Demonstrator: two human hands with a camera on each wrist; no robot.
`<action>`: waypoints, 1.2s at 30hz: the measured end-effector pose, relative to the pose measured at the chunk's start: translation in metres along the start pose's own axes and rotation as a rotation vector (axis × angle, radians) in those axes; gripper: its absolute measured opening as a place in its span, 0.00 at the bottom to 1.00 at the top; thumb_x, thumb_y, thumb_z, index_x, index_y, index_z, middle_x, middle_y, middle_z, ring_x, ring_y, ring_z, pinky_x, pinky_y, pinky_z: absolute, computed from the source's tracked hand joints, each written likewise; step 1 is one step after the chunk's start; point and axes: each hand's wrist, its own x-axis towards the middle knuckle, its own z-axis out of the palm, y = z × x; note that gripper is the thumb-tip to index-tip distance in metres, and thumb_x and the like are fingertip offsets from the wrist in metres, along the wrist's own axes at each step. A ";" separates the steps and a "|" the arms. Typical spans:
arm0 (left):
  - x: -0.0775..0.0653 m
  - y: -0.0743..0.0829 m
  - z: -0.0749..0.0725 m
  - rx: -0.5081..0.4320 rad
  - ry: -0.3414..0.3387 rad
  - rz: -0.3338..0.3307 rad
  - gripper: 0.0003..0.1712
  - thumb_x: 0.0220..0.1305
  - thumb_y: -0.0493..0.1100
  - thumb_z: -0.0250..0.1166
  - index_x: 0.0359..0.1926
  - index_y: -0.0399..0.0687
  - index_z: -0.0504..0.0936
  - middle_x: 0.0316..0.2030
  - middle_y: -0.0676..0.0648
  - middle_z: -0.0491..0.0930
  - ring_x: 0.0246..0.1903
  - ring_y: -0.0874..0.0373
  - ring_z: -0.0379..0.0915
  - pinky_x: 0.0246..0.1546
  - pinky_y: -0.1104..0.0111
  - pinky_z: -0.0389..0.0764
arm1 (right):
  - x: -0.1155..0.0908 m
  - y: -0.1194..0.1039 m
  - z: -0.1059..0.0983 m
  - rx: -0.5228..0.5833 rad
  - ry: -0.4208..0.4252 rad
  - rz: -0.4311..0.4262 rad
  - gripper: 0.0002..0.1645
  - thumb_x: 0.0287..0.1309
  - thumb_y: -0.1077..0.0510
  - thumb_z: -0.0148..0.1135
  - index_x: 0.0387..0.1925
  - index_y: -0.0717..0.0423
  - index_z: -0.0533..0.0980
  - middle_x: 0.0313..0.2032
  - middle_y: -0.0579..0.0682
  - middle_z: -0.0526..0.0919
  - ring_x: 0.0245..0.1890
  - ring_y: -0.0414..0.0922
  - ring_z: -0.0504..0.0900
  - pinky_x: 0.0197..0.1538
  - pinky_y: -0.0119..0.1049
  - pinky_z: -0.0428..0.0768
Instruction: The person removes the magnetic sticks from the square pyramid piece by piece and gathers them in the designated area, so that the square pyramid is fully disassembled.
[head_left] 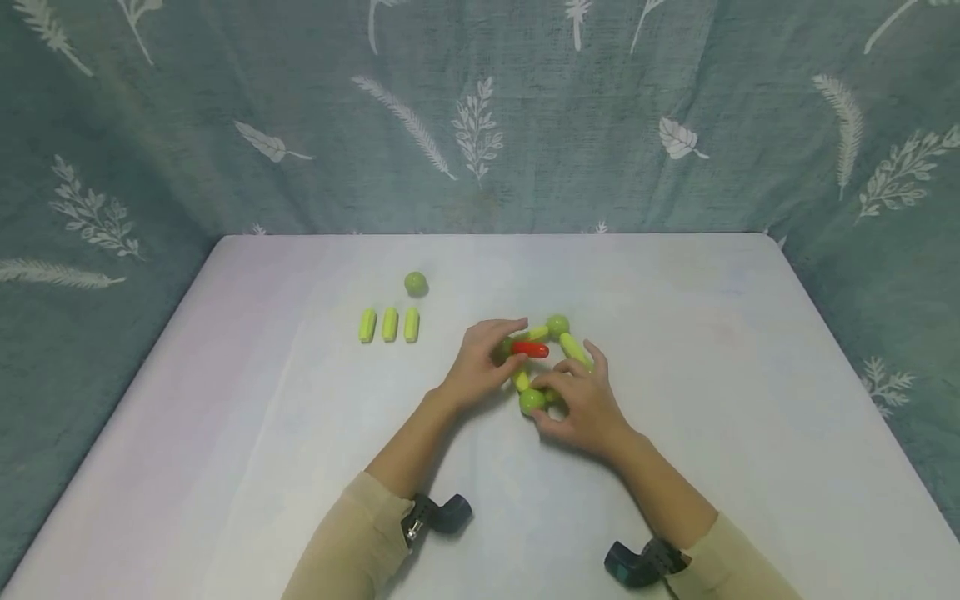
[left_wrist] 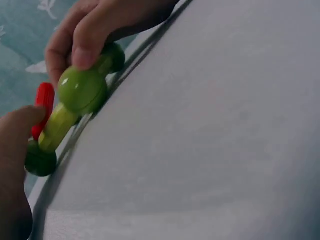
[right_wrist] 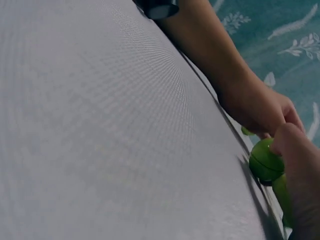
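Observation:
Green balls and yellow-green rods are joined into a ring on the white table. My left hand is at the ring's left side, its thumb and fingers about a red rod. One end of that rod meets a dark green ball, half hidden by the hand in the head view. At the near corner my right hand pinches a green ball between thumb and finger. A yellow-green rod links these two balls. Another ball forms the far corner, with a rod running toward my right fingers.
Three loose yellow-green rods lie in a row left of the ring. Beyond them sits a single green ball. A patterned green cloth hangs behind the white table.

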 end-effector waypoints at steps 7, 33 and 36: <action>-0.003 -0.003 -0.005 0.069 -0.080 0.045 0.22 0.56 0.46 0.69 0.53 0.49 0.81 0.43 0.52 0.84 0.45 0.57 0.72 0.50 0.61 0.70 | -0.003 0.005 0.003 0.151 -0.029 0.106 0.17 0.42 0.43 0.71 0.30 0.49 0.79 0.28 0.40 0.82 0.38 0.42 0.76 0.64 0.66 0.46; -0.012 0.023 0.009 -0.434 -0.104 0.076 0.22 0.56 0.30 0.66 0.53 0.38 0.73 0.44 0.42 0.74 0.42 0.53 0.75 0.46 0.67 0.78 | -0.001 0.012 0.002 0.081 0.183 0.085 0.07 0.49 0.61 0.61 0.32 0.56 0.79 0.32 0.49 0.85 0.47 0.56 0.77 0.59 0.74 0.44; -0.011 0.023 0.009 -0.429 -0.080 0.119 0.21 0.54 0.30 0.67 0.50 0.38 0.74 0.44 0.42 0.76 0.44 0.52 0.75 0.46 0.67 0.79 | 0.000 0.011 0.002 0.104 0.114 0.044 0.18 0.56 0.45 0.63 0.37 0.55 0.79 0.35 0.48 0.86 0.49 0.55 0.76 0.60 0.74 0.43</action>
